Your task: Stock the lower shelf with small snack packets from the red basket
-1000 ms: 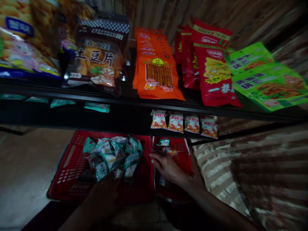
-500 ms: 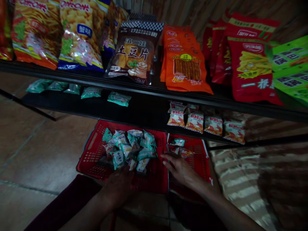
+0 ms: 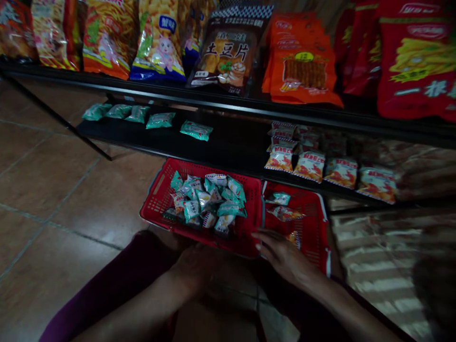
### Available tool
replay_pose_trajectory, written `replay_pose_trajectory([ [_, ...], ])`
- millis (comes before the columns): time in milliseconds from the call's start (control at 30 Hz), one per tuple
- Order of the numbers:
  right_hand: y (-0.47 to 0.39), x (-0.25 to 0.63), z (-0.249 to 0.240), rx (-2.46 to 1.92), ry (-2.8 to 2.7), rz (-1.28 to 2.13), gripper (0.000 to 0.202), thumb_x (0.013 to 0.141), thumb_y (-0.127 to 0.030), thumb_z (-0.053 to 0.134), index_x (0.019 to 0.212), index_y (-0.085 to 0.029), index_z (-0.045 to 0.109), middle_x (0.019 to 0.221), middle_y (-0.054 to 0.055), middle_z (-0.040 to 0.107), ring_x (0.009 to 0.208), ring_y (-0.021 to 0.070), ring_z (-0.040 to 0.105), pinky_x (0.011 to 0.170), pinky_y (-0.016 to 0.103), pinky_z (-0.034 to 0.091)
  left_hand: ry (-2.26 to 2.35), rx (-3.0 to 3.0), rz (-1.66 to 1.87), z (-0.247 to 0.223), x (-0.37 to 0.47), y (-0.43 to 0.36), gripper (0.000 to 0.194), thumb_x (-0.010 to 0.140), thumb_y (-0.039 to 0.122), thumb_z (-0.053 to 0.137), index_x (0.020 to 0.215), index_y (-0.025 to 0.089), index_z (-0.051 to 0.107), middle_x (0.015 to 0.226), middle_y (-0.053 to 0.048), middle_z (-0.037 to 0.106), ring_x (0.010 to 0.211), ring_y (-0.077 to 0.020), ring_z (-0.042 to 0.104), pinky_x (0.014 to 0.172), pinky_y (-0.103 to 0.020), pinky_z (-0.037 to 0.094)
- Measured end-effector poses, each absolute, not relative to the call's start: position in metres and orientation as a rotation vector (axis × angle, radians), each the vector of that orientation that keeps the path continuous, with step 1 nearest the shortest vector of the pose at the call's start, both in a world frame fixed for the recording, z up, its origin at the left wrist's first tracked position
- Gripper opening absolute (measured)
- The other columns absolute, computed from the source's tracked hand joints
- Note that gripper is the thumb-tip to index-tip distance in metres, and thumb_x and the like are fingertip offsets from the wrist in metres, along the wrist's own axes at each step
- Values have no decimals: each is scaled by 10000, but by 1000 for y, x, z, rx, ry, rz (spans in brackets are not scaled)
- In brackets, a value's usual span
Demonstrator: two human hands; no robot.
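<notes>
Two red plastic baskets stand side by side in front of me. The larger-looking left basket (image 3: pixel 245 242) holds a heap of small teal-and-white snack packets (image 3: pixel 203 199). In the right basket (image 3: pixel 315 237) lie one teal packet (image 3: pixel 280 198) and a couple of orange-and-white packets (image 3: pixel 285 213). My right hand (image 3: pixel 285 256) is over the near side where the baskets meet, fingers stretched out, with nothing seen in it. My left hand (image 3: pixel 197 266) is low in shadow just before the left basket's near edge; its fingers are too dark to make out.
A black lower shelf (image 3: pixel 235 147) carries a row of teal packets (image 3: pixel 160 120) at left and several orange-and-white packets (image 3: pixel 309 164) at right. Larger snack bags (image 3: pixel 228 52) stand on the upper shelf. A thin shelf leg (image 3: pixel 89 140) reaches the tiled floor (image 3: pixel 42 199).
The view has shifted, so shelves and baskets sit higher and further right. My left hand has drawn back from over the left basket's near rim. My right hand stays near the divide.
</notes>
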State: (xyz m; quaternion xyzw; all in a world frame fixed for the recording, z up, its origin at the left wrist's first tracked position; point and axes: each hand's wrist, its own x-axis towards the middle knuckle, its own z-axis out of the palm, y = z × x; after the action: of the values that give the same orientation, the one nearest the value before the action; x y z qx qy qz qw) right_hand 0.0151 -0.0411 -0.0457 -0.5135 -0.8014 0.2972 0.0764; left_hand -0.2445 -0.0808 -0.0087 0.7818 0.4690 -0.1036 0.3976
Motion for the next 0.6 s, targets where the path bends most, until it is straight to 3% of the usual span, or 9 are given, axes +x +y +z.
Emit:
replay_pose_trajectory([
  [233,-33,18,-36,-1584,-2379,889,324,877,-310,436,1116,-233,640,1173,83,645,1103,227,591,943,428,489,1225,2048,-327,-10,-234,-61,402,837,201,420,1220,180,541,1239,-130,572,1181,-261,500,964,-415,415],
  [400,-30,22,-36,-1631,-2354,973,318,871,-284,446,1116,-227,641,1143,85,656,1088,223,597,954,418,475,1255,2035,-423,-17,-234,-50,390,799,186,430,1158,160,580,1199,-135,591,1132,-265,532,934,-416,430],
  [600,-26,18,-33,-1656,-2406,1035,336,886,-272,431,1157,-202,617,1170,97,642,1107,223,584,961,396,464,1256,2027,-368,-16,-228,-41,400,827,198,405,1195,191,560,1316,-119,524,1195,-243,494,973,-406,406],
])
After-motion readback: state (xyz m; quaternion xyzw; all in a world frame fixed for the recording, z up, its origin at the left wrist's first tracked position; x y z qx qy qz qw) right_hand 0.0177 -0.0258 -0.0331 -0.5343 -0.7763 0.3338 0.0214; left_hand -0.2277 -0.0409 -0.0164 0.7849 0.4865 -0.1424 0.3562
